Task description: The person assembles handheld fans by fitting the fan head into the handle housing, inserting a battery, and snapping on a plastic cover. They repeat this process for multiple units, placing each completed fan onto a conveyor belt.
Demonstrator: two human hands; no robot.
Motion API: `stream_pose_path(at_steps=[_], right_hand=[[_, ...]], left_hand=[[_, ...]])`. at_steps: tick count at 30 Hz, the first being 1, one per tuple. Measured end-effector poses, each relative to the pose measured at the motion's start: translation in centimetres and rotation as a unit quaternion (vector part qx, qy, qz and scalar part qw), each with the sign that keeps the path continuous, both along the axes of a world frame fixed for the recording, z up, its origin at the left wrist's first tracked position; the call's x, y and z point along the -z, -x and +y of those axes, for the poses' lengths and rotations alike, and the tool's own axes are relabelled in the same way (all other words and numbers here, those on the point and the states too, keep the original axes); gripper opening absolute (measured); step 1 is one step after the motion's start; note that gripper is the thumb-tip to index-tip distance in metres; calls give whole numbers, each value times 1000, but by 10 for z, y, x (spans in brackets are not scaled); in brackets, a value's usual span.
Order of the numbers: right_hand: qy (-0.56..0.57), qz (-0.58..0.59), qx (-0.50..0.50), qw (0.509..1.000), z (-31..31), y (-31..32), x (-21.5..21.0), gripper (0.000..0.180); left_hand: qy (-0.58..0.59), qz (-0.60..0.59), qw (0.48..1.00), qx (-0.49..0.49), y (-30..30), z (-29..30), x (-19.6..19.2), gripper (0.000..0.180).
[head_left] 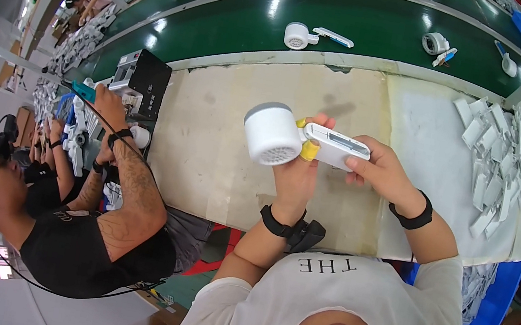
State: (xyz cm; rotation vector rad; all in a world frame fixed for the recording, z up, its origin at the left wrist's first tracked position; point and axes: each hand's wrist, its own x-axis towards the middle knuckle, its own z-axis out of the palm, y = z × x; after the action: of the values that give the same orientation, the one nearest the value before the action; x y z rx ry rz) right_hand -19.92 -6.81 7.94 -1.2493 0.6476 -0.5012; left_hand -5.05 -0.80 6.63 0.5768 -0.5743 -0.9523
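I hold a white handheld device [271, 138] above the worktable, its drum-shaped head to the left and a grille of small holes on the head's underside. A flat handle [338, 143] runs to the right from the head, with a long grey recess in its upper face. My left hand [296, 181] is closed round the neck and the handle's near part from below, with yellow covers on some of its fingers. At the handle's far right end, my right hand [376, 171] grips it between thumb and fingers. The palm-side contact of both hands is partly hidden.
Many white plastic parts [492, 160] lie piled on the table's right side. A green conveyor [380, 24] crosses behind, carrying similar devices [299, 35]. At my left, a co-worker [92, 224] holds a teal tool beside a black machine [139, 84]. A blue bin [489, 318] stands below right.
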Motion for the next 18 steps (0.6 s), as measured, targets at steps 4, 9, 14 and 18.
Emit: stream_pose_path(at_steps=[4, 9, 14, 18], right_hand=[[280, 5, 18, 960, -12, -2, -8, 30], [533, 13, 0, 846, -28, -26, -6, 33], [403, 156, -152, 889, -58, -70, 30, 32], [556, 120, 76, 819, -153, -118, 61, 36]], left_hand=[[-8, 19, 1000, 18, -8, -4, -14, 38], [96, -18, 994, 47, -33, -6, -16, 35], [-145, -251, 955, -59, -80, -15, 15, 28], [-186, -76, 973, -112, -122, -8, 7, 27]])
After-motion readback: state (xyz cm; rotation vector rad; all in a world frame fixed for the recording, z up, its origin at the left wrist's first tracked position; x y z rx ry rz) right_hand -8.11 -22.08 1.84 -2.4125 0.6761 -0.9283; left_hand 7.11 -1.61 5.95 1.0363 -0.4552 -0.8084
